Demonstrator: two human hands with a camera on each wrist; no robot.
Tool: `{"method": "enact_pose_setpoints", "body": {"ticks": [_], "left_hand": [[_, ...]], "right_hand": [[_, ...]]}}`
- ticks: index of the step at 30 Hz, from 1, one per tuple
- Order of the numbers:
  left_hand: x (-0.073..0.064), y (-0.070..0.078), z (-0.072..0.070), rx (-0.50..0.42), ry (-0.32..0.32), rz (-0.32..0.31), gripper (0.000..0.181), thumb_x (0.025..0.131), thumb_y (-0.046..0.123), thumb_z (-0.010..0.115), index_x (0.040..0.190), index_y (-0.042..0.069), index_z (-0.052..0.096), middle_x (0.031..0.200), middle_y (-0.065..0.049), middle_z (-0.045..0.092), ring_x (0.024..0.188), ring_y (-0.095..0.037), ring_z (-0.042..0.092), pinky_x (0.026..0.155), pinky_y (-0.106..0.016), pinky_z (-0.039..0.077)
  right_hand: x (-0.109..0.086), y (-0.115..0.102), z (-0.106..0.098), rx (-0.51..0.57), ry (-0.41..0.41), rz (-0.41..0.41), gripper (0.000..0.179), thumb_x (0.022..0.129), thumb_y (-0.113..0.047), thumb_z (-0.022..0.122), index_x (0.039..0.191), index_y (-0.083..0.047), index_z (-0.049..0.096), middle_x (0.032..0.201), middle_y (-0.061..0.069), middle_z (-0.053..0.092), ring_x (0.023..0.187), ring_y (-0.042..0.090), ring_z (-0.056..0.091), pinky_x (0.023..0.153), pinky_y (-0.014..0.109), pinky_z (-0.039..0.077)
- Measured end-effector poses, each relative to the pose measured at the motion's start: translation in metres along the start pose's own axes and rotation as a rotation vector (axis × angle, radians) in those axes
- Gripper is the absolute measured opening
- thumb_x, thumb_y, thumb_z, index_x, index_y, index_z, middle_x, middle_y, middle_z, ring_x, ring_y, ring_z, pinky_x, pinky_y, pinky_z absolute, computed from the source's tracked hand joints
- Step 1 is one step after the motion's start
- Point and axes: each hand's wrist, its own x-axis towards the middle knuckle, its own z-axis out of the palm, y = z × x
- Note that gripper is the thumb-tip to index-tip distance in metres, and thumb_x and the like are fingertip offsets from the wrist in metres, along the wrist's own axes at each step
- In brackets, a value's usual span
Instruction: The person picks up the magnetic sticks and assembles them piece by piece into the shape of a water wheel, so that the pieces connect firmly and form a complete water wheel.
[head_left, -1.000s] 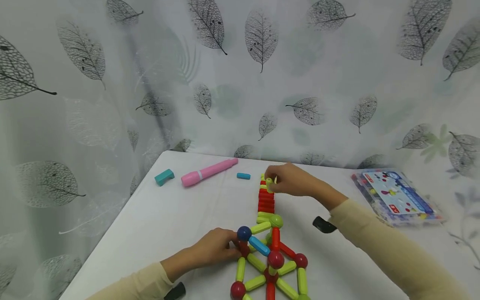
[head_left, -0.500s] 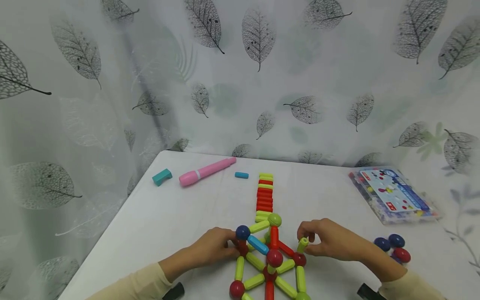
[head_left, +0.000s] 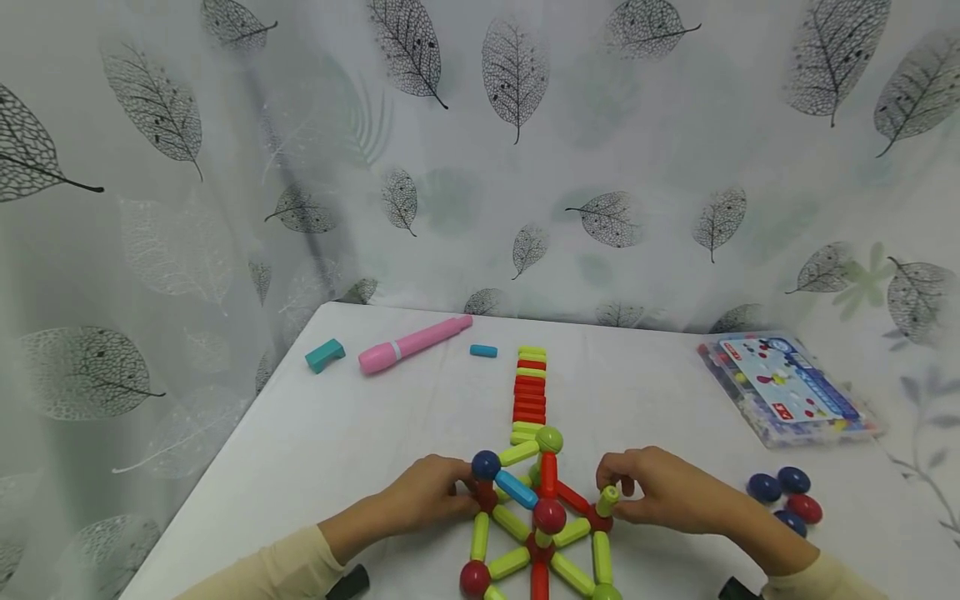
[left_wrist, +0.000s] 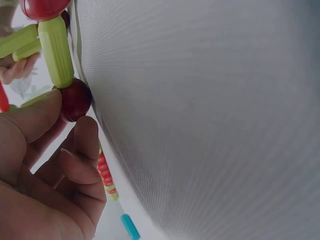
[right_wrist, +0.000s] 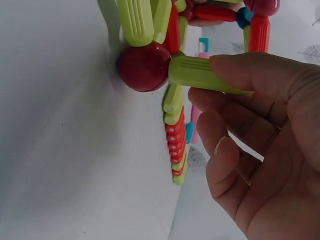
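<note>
The right grip (head_left: 666,490) is nearly closed, with a lime stick (right_wrist: 197,73) pinched between thumb and finger. Its other fingers are bent. The stick points up and leans a little, and its low end touches the right dark red ball (right_wrist: 144,67), just below the right grip. The left grip (head_left: 429,497) is nearly closed too. Its thumb and finger hold the left dark red ball (left_wrist: 76,100).

Between the two grips sits the stick-and-ball frame (head_left: 540,547), made of lime, red and blue bits. Both dark red balls are part of it. A row of red and lime sticks (head_left: 529,400) lies on the white surface (head_left: 435,417), ahead of and between the grips. Past the left grip are a pink tube (head_left: 416,344), a teal block (head_left: 325,356) and one loose blue stick (head_left: 483,351). Some loose balls (head_left: 805,508), blue and red, lie to the right of the right grip. A clear box (head_left: 791,387) lies farther ahead on that side.
</note>
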Motion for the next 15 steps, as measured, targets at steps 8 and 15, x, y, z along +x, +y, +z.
{"method": "enact_pose_setpoints", "body": {"ticks": [8,15], "left_hand": [[-0.001,0.001,0.001,-0.007,-0.003,-0.015,0.023,0.092,0.022,0.076,0.115,0.022,0.074,0.099,0.013,0.074,0.083,0.002,0.060,0.077,-0.020,0.052],[0.001,0.002,0.002,0.042,0.003,-0.014,0.020,0.092,0.022,0.076,0.112,0.020,0.075,0.095,0.015,0.073,0.080,0.001,0.059,0.075,-0.020,0.051]], "right_hand": [[0.015,0.002,-0.041,-0.115,0.044,0.036,0.042,0.090,-0.017,0.076,0.131,-0.016,0.064,0.109,-0.002,0.069,0.087,0.009,0.062,0.071,0.022,0.054],[0.095,0.004,-0.077,-0.401,0.217,0.023,0.037,0.094,-0.020,0.072,0.130,-0.012,0.066,0.102,0.000,0.071,0.083,0.012,0.063,0.070,0.028,0.056]]}}
